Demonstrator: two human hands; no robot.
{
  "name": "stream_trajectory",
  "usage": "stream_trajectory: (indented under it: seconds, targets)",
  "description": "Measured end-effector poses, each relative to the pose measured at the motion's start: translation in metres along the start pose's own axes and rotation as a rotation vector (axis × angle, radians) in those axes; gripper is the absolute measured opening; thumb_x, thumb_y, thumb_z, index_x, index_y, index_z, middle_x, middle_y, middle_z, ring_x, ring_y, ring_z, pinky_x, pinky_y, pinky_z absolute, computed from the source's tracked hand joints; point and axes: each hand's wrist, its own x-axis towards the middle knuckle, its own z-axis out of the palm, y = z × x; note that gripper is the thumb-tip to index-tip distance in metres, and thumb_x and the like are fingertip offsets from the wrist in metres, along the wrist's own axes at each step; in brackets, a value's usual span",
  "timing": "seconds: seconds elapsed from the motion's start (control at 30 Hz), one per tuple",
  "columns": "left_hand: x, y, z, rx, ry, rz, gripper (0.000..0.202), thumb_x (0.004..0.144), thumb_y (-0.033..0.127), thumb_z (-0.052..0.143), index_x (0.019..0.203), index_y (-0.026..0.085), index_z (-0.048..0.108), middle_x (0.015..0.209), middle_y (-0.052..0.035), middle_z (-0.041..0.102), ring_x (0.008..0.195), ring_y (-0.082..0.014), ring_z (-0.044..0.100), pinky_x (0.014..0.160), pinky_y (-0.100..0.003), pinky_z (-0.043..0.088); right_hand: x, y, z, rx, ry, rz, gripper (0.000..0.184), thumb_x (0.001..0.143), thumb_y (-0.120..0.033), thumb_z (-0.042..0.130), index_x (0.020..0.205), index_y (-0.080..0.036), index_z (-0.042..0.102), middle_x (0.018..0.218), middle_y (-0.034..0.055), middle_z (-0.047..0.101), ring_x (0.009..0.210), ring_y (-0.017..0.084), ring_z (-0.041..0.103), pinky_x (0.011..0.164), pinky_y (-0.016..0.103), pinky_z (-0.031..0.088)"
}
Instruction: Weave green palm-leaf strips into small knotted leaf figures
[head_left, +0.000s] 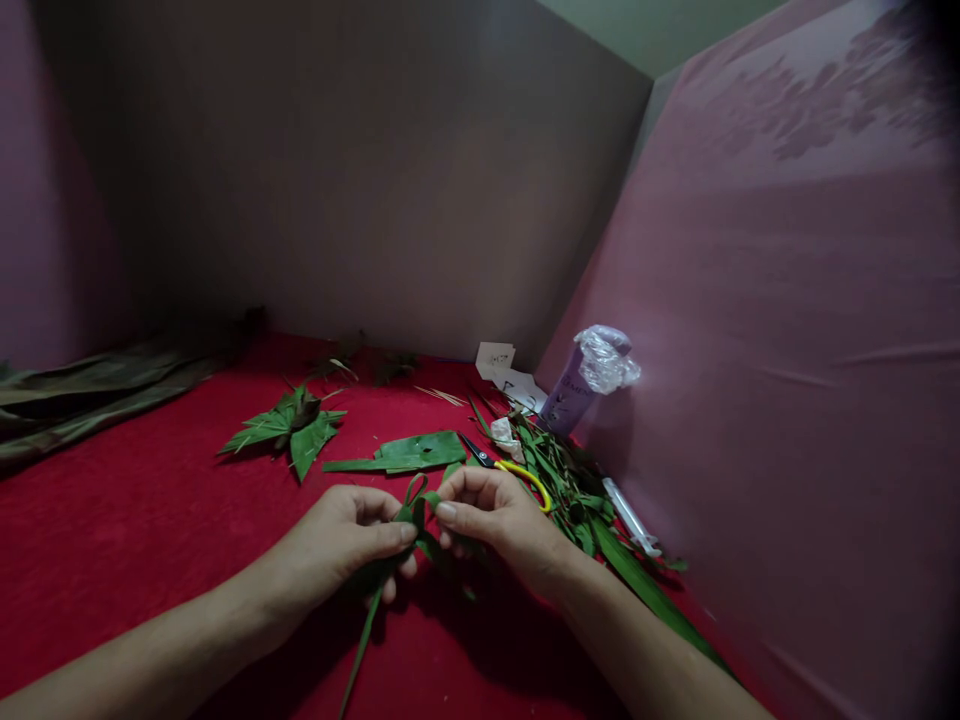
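Observation:
My left hand (358, 532) pinches a bundle of green leaf strips (407, 513) between thumb and fingers. One long thin strip (363, 640) hangs from it toward me, and a small loop stands up at its top. Close on the right, my right hand (491, 512) is closed with thumb and forefinger on a folded end of the same leaf strips. Just beyond the right hand lie scissors (529, 480) with yellow handles and dark blades, partly hidden by the fingers. Flat cut leaf pieces (421, 452) rest on the red cloth ahead of both hands.
A star-shaped leaf arrangement (289, 430) lies left. On the right are a heap of leaf scraps (559, 470), a clear plastic tube (631, 518), and a purple container (574, 390) topped with crumpled plastic. White papers (496, 360) and thin sticks (441, 396) lie farther back. Pink fabric walls the right side.

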Motion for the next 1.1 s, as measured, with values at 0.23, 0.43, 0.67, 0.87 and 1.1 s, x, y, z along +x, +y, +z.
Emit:
stream_trajectory:
  seconds: [0.23, 0.43, 0.67, 0.87, 1.1]
  targets:
    - [0.0018, -0.0011, -0.0007, -0.002, 0.018, 0.001, 0.020, 0.075, 0.030, 0.061, 0.068, 0.013, 0.056, 0.064, -0.0062, 0.069, 0.046, -0.0109, 0.057, 0.046, -0.022, 0.039, 0.0005, -0.0005, 0.0008, 0.029, 0.045, -0.070, 0.029, 0.065, -0.031, 0.074, 0.081, -0.015, 0.057, 0.058, -0.0039, 0.058, 0.049, 0.007, 0.051, 0.049, 0.019, 0.038]
    - [0.0017, -0.0010, 0.0003, -0.007, 0.016, -0.015, 0.018, 0.075, 0.028, 0.060, 0.067, 0.013, 0.056, 0.062, -0.0059, 0.069, 0.043, -0.0102, 0.056, 0.044, -0.021, 0.038, 0.0007, 0.0014, 0.0024, 0.027, 0.015, -0.138, 0.027, 0.065, -0.026, 0.074, 0.084, -0.016, 0.057, 0.064, -0.0042, 0.057, 0.052, 0.007, 0.050, 0.051, 0.020, 0.040]
    - [0.0017, -0.0012, 0.0008, -0.013, 0.001, -0.050, 0.016, 0.074, 0.027, 0.060, 0.068, 0.013, 0.055, 0.060, -0.0042, 0.069, 0.042, -0.0105, 0.056, 0.043, -0.021, 0.037, -0.0044, 0.0054, 0.0065, -0.390, 0.096, -0.314, 0.012, 0.079, -0.015, 0.059, 0.090, -0.020, 0.057, 0.072, -0.0026, 0.057, 0.063, 0.009, 0.052, 0.059, 0.023, 0.042]
    - [0.0012, -0.0003, 0.0013, -0.017, -0.021, -0.049, 0.015, 0.075, 0.026, 0.059, 0.067, 0.013, 0.055, 0.060, -0.0039, 0.069, 0.043, -0.0096, 0.056, 0.044, -0.020, 0.037, -0.0046, 0.0094, 0.0065, -0.513, 0.156, -0.398, 0.010, 0.080, -0.013, 0.058, 0.083, -0.020, 0.052, 0.072, -0.0035, 0.054, 0.063, 0.009, 0.051, 0.058, 0.022, 0.041]
    - [0.0001, -0.0017, 0.0018, -0.046, -0.021, -0.045, 0.014, 0.074, 0.024, 0.059, 0.067, 0.013, 0.056, 0.061, -0.0046, 0.069, 0.042, -0.0098, 0.056, 0.043, -0.020, 0.037, -0.0052, 0.0093, 0.0059, -0.754, 0.226, -0.574, 0.014, 0.081, -0.008, 0.055, 0.089, -0.019, 0.057, 0.080, 0.0001, 0.060, 0.071, 0.011, 0.055, 0.066, 0.023, 0.043]
